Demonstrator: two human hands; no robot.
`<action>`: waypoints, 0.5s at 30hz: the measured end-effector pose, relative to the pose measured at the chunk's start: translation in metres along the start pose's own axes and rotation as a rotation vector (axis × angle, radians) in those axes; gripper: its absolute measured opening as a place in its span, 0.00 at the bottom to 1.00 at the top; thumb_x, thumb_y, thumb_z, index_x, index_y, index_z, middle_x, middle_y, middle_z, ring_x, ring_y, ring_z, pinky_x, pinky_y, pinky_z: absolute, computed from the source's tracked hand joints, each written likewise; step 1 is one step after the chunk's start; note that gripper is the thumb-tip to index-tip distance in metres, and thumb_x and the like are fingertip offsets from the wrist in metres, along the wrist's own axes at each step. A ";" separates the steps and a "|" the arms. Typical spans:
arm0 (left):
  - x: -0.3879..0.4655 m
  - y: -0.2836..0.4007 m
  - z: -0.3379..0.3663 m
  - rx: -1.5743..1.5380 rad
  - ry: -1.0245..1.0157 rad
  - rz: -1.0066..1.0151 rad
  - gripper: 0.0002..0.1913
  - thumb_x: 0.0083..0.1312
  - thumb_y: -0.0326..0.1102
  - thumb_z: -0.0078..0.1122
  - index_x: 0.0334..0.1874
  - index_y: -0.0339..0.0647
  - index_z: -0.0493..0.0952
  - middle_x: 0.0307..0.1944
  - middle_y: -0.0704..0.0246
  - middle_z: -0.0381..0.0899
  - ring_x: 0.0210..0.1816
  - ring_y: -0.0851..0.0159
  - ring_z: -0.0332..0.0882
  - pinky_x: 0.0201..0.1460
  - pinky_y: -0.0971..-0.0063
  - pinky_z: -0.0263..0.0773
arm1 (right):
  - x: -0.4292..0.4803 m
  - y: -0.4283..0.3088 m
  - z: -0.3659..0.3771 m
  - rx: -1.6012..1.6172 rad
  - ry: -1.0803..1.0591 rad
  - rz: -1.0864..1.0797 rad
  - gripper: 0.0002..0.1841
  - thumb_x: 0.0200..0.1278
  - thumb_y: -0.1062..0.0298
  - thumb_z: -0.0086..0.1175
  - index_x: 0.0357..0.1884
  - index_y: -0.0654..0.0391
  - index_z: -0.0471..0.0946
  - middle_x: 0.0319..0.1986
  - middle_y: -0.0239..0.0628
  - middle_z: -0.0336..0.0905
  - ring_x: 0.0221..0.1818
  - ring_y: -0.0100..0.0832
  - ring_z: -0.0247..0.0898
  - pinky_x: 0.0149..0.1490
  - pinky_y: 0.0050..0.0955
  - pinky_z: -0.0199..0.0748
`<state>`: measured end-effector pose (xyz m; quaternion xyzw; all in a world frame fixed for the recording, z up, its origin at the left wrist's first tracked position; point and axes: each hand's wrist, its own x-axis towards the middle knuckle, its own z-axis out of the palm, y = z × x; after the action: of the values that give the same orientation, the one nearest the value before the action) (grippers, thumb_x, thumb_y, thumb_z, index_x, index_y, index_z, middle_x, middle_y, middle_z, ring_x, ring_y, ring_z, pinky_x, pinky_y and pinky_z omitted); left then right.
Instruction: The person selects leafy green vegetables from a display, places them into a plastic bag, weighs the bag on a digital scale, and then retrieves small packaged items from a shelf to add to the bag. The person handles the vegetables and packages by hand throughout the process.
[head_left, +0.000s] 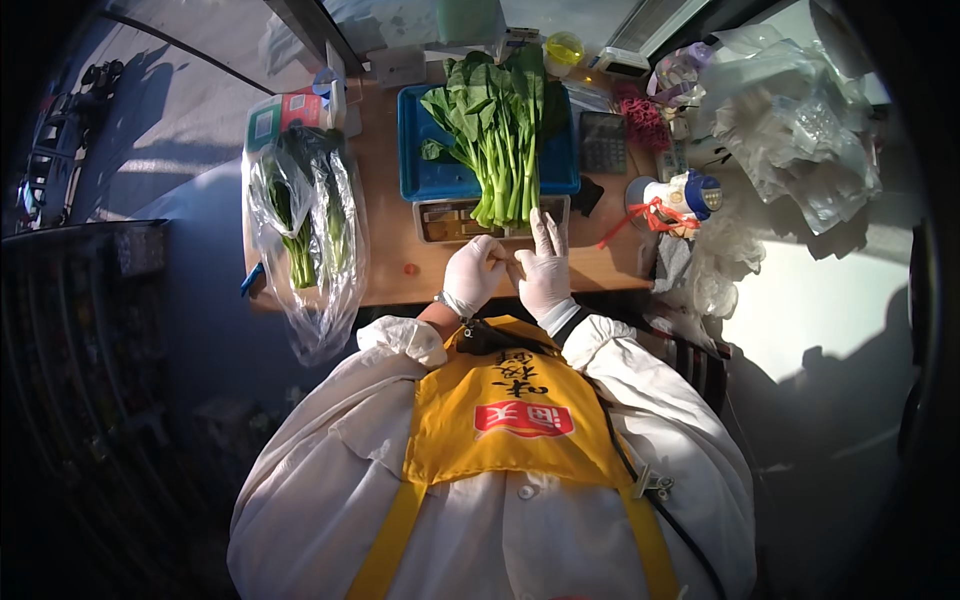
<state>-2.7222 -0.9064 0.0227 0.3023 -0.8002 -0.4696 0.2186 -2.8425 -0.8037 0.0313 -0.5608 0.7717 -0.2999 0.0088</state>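
Note:
My left hand (474, 274) and my right hand (544, 274), both in thin white gloves, meet in front of a weighing scale (454, 223) on the table. The left thumb and fingertips are pinched together beside the right thumb. Whether something thin lies between them is too small to tell. Two or so right fingers stretch toward the stem ends of a bunch of leafy green vegetables (502, 142). That bunch lies on the scale's blue tray (420, 176), leaves pointing away from me and stems overhanging the scale's front panel.
At left, more greens (300, 259) lie in a clear plastic bag (330, 307) hanging over the edge of the wooden table (390, 274). A calculator (602, 142), pink netting (641, 120) and a white-and-blue megaphone (679, 202) stand right. Plastic bags (795, 127) hang farther right.

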 end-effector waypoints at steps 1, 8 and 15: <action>-0.001 0.002 -0.003 -0.091 -0.041 -0.006 0.09 0.54 0.23 0.63 0.35 0.39 0.74 0.31 0.61 0.80 0.35 0.52 0.81 0.37 0.67 0.76 | 0.000 -0.002 -0.007 -0.008 -0.024 -0.056 0.07 0.50 0.70 0.64 0.25 0.59 0.76 0.71 0.52 0.57 0.71 0.56 0.54 0.73 0.53 0.51; 0.002 0.016 -0.028 -0.546 -0.054 -0.211 0.13 0.61 0.18 0.61 0.45 0.35 0.70 0.38 0.67 0.81 0.43 0.72 0.82 0.48 0.80 0.78 | 0.016 -0.010 -0.025 0.566 -0.110 0.160 0.09 0.49 0.74 0.69 0.33 0.58 0.80 0.55 0.42 0.79 0.58 0.41 0.73 0.63 0.35 0.70; 0.001 0.035 -0.040 -0.589 0.034 -0.201 0.13 0.60 0.18 0.65 0.45 0.34 0.74 0.40 0.69 0.81 0.44 0.73 0.81 0.49 0.81 0.77 | 0.017 -0.020 -0.029 1.065 -0.205 0.565 0.06 0.63 0.73 0.62 0.40 0.60 0.81 0.50 0.35 0.82 0.51 0.27 0.76 0.58 0.27 0.72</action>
<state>-2.7074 -0.9190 0.0727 0.3114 -0.5920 -0.6954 0.2625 -2.8421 -0.8094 0.0705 -0.2788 0.6298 -0.5752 0.4413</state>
